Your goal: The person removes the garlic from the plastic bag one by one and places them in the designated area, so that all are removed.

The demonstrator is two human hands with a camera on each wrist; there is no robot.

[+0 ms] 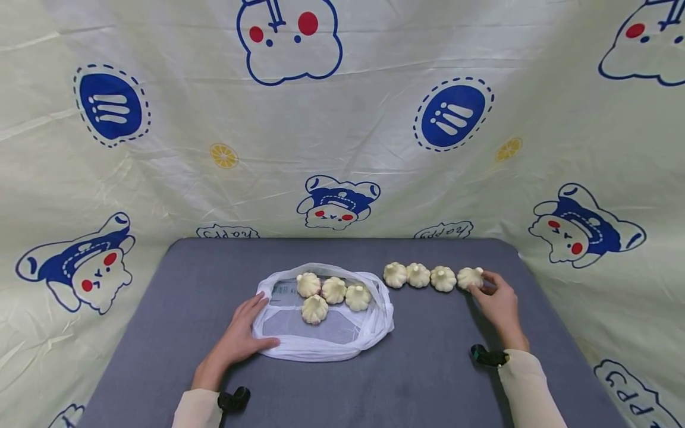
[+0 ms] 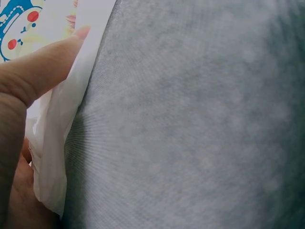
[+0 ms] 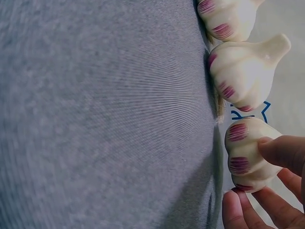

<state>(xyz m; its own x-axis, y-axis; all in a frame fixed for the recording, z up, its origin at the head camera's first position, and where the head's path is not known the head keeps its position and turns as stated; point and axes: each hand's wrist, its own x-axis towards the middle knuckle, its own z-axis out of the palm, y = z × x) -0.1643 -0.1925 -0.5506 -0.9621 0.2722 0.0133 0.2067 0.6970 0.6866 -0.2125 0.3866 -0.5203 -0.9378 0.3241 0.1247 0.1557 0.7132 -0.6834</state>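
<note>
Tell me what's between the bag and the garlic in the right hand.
Three more garlic bulbs, in a row; the head view shows them.

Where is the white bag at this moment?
In the head view, the white bag lies on the table, left of the row of four garlic bulbs, with the left hand touching its left side.

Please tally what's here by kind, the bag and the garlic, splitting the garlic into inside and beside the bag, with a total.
White bag: 1
Garlic bulbs inside it: 4
Garlic bulbs beside it, including one in the right hand: 4
Total: 9
</note>
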